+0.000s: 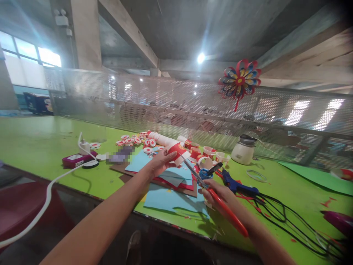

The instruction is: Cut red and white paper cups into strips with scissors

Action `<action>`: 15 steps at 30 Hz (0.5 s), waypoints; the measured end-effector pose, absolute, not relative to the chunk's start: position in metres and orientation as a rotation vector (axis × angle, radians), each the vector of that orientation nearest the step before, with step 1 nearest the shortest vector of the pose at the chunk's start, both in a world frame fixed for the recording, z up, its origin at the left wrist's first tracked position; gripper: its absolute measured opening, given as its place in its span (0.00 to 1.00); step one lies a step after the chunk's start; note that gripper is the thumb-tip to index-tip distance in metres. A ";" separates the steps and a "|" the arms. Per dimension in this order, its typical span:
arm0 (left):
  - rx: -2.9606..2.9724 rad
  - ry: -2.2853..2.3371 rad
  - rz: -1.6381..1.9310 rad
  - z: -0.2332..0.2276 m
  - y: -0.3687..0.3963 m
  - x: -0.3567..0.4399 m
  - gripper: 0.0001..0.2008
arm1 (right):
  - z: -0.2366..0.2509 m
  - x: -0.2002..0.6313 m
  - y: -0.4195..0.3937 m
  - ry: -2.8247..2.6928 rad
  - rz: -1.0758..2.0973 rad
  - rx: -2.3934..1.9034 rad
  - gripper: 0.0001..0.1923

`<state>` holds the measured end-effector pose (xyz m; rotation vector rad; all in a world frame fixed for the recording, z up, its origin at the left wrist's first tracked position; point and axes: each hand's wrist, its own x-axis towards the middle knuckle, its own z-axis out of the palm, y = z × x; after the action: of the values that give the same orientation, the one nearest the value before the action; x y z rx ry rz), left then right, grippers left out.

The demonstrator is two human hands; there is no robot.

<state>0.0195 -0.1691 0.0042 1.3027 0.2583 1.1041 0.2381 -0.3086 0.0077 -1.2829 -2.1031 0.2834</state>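
My left hand [164, 162] is closed around a red and white paper cup [178, 152], its cut edge turned to the right. In my right hand [216, 191] is a pair of scissors with red handles [227, 211]. The blades point up and left, their tips at or close to the cup's edge; whether they touch it I cannot tell. Below both hands lie light blue paper sheets [176, 200] over red and brown sheets. A blue holder [205, 176] with a black pen [215, 168] stands just beyond the scissors.
Behind are a stack of white cups [165, 140], cut cup pieces [208, 151] and round red-white discs [128, 140]. A blue glue gun [239, 186] with black cable lies right. A white kettle [244, 150] stands near the mesh screen [176, 106]. A purple power strip [78, 160] sits left.
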 end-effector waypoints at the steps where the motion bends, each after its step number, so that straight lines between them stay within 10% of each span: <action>1: 1.305 0.257 1.102 0.004 -0.169 0.019 0.22 | 0.008 0.238 -0.309 -2.115 0.298 -1.287 0.13; 15: 1.299 0.268 1.105 0.003 -0.167 0.018 0.20 | 0.007 0.241 -0.307 -2.142 0.398 -1.318 0.13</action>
<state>0.0183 -0.1666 0.0027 1.2994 0.2683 1.1050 0.2408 -0.3074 0.0069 -1.3181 -2.1417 0.3977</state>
